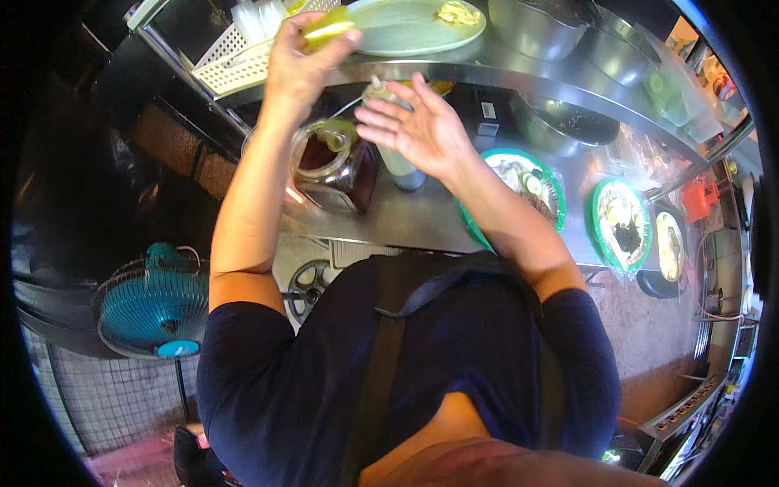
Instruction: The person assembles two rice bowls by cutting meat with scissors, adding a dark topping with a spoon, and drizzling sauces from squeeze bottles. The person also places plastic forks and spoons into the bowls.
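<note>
My left hand (pixel 302 55) is raised at the shelf's front edge, its fingers closed round a shiny yellow-green object (pixel 327 30) whose kind I cannot make out. Just right of it on the shelf lies a pale green oval plate (pixel 381 34) with a small heap of yellow food (pixel 457 14) at its right end. My right hand (pixel 418 130) is empty, with fingers spread, over a squeeze bottle (pixel 403 170) that it partly hides. Left of the bottle stands a clear jar (pixel 341 174) of dark red-brown contents, with something olive-green at its mouth.
A white perforated basket (pixel 235 69) sits on the steel shelf's left end, metal bowls (pixel 535 32) on its right. Below are two green-rimmed, plastic-covered trays (pixel 560 183) (pixel 596 215) of food and an oval dish (pixel 670 247). A teal fan (pixel 150 308) stands at left.
</note>
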A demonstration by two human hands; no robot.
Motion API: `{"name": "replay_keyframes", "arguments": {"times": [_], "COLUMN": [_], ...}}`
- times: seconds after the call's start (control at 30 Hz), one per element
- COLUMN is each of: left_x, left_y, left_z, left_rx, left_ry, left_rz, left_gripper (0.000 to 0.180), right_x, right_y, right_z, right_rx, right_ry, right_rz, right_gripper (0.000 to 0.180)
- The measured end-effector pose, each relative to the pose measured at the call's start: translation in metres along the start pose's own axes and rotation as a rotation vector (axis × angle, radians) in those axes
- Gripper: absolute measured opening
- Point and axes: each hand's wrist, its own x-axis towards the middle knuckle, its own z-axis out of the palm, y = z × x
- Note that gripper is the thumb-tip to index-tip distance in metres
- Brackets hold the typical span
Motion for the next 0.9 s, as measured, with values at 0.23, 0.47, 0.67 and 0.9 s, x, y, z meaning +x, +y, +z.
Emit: {"name": "replay_keyframes", "arguments": {"times": [0.23, 0.47, 0.67, 0.9], "left_x": [-0.086, -0.154, -0.18, -0.183], "left_y": [-0.05, -0.061, -0.038, -0.054], "left_z": [-0.006, -0.071, -0.044, -0.021], "left_rx": [0.008, -0.208, 0.254, 0.488], "left_ry": [0.186, 0.56, 0.039, -0.253], "left_rz": [-0.044, -0.039, -0.034, 0.176], "left_gripper": [0.057, 0.046, 0.049, 0.064], "right_x": [-0.01, -0.035, -0.031, -0.038], "right_y": [0.013, 0.055, 0.073, 0.077], "right_z": [-0.02, -0.05, -0.022, -0.039], "right_rx": [-0.421, -0.84, -0.458, -0.227], "right_ry": [0.071, 0.032, -0.084, 0.009], "right_rz": [-0.201, -0.19, 0.145, 0.231], "right_gripper": [0.043, 0.026, 0.037, 0.044]}}
